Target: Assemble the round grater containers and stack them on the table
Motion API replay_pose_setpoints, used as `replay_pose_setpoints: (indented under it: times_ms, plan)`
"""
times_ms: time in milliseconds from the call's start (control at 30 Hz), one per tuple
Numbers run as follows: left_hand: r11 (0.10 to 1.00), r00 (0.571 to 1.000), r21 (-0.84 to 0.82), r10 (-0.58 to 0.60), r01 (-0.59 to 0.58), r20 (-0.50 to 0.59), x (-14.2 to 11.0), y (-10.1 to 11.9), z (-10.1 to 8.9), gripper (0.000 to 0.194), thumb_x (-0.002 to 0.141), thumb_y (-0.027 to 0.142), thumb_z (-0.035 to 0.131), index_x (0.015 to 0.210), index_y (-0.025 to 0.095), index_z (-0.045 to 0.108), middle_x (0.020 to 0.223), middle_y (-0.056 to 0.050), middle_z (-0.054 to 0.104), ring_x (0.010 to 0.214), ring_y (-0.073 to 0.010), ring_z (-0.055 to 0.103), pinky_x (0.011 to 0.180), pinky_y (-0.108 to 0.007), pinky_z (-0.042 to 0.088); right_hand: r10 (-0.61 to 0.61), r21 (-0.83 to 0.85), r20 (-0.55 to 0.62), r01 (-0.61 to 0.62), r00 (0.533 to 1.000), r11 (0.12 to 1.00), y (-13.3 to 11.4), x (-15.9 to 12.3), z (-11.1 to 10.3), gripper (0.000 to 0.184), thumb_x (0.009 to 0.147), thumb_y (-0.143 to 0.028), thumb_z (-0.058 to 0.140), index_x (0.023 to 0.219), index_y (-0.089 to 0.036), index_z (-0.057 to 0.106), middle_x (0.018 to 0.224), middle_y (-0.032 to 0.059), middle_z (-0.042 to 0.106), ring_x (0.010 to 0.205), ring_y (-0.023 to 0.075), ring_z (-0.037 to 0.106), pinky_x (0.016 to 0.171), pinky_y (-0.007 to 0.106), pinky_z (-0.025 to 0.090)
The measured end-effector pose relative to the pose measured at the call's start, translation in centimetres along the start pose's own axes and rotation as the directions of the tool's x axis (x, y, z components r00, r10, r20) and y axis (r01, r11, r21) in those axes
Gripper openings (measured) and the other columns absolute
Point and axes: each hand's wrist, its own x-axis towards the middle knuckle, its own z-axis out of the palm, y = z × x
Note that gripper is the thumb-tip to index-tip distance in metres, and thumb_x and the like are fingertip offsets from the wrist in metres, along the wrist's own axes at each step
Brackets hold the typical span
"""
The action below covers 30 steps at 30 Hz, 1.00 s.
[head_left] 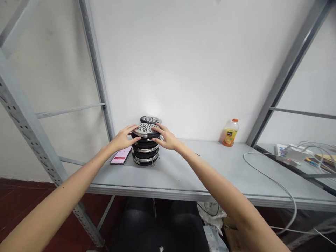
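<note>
A stack of round black-and-silver cases [145, 150] stands on the grey shelf near the wall. The top one is a round case with a perforated metal lid [147, 128]. My left hand [125, 137] grips its left side, thumb low on the front edge and fingers on the rim. From the right, my right hand [167, 137] holds the same case, with fingertips over the lid and thumb at the front. Small metal clips [153, 163] hang at the side of the stack. Behind it, a second perforated lid [151, 119] shows, partly hidden.
A phone with a lit screen [121, 155] lies left of the stack. An orange-capped juice bottle [231, 133] stands by the wall. A white cable [278, 183] runs over the shelf's front edge [168, 194] from a power strip [288, 154]. Metal uprights [96, 56] flank the shelf.
</note>
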Motion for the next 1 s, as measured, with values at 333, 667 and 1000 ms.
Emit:
replay_pose_setpoints:
  times_ms: [333, 667, 1000]
  plan:
    - [0.989, 0.993, -0.141, -0.052, 0.037, -0.104, -0.4, 0.4, 0.8, 0.053, 0.083, 0.048, 0.058, 0.127, 0.019, 0.055, 0.133, -0.010, 0.053, 0.120, -0.0254, 0.053, 0.095, -0.039, 0.054, 0.081, 0.099, -0.066, -0.075, 0.995, 0.992, -0.3, 0.4, -0.4, 0.055, 0.081, -0.045, 0.062, 0.128, -0.016, 0.055, 0.139, 0.0171, 0.047, 0.134, 0.0275, 0.038, 0.111, 0.045, 0.031]
    - [0.987, 0.990, -0.093, -0.136, 0.133, -0.023, -0.6, -0.2, 1.5, 0.063, 0.089, 0.051, 0.047, 0.142, 0.019, 0.035, 0.143, -0.013, 0.042, 0.133, -0.0286, 0.040, 0.111, -0.048, 0.033, 0.267, 0.307, -0.042, -0.242, 0.963, 0.920, 0.9, -0.6, 1.6, 0.089, 0.077, -0.051, 0.065, 0.148, -0.019, 0.022, 0.149, 0.0149, 0.033, 0.140, 0.0295, 0.028, 0.111, 0.050, 0.030]
    - [0.959, 0.981, -0.206, -0.193, 0.192, 0.014, -0.9, -0.3, 2.0, 0.078, 0.084, 0.050, 0.057, 0.147, 0.023, 0.021, 0.149, -0.013, 0.033, 0.131, -0.0274, 0.043, 0.105, -0.044, 0.043, 0.280, 0.436, -0.004, -0.250, 0.960, 0.864, 0.5, -0.7, 2.1, 0.084, 0.082, -0.044, 0.061, 0.149, -0.021, 0.017, 0.150, 0.0128, 0.033, 0.137, 0.0255, 0.033, 0.109, 0.046, 0.036]
